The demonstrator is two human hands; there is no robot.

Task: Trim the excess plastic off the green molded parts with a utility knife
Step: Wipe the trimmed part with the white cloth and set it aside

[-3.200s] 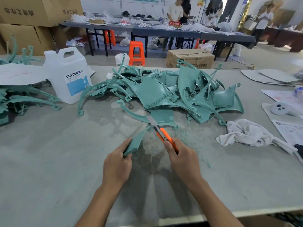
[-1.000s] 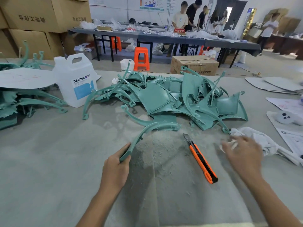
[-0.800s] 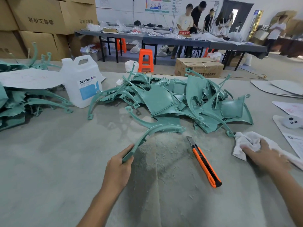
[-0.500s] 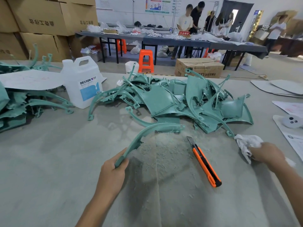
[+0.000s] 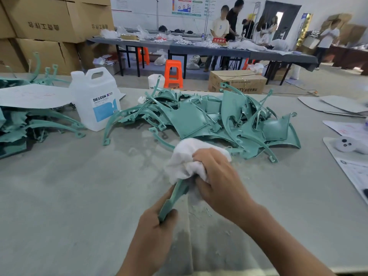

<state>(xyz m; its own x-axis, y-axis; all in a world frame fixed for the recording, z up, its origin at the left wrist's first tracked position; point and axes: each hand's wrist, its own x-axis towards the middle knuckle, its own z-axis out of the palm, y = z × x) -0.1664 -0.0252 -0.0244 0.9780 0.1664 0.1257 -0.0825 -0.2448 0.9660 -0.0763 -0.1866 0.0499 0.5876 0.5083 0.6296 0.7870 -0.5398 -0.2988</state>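
Note:
My left hand (image 5: 157,230) grips the near end of a curved green molded part (image 5: 173,198), held up off the table. My right hand (image 5: 217,176) clutches a white cloth (image 5: 185,158) wrapped over the part's upper stretch, which it hides. A big heap of green molded parts (image 5: 199,120) lies just beyond on the grey table (image 5: 69,196). The orange utility knife is hidden from view, behind my right hand or arm.
A white DEXCON jug (image 5: 95,98) stands at the back left beside more green parts (image 5: 39,124) under a white sheet (image 5: 33,95). Papers and a small white plush (image 5: 348,145) lie at the right. Plastic shavings (image 5: 201,210) dust the table. People stand at far tables.
My right hand put the knife down, reached right, took the white cloth and brought it onto the part. My left hand lifted the part toward me.

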